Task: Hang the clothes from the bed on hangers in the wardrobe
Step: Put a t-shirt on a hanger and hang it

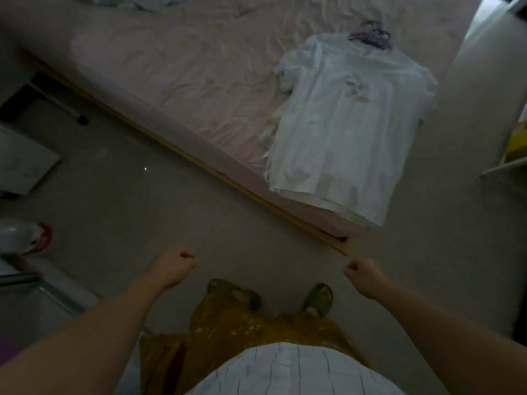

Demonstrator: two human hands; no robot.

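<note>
A pile of white T-shirts (348,129) lies flat near the corner of the bed (176,67), which has a pink sheet. Purple hangers (370,37) rest on the sheet just past the shirts' collars. More pale cloth (137,0) shows at the top edge of the bed. My left hand (174,267) and my right hand (363,276) hover over the floor in front of me, both curled into fists with nothing in them, well short of the shirts.
The bed's wooden edge (199,163) runs diagonally across the floor. A white shelf with something yellow (516,149) stands at the right. White furniture (22,163) and a white and red object (25,235) sit at the left. My feet in green slippers (318,297) stand on the tiled floor.
</note>
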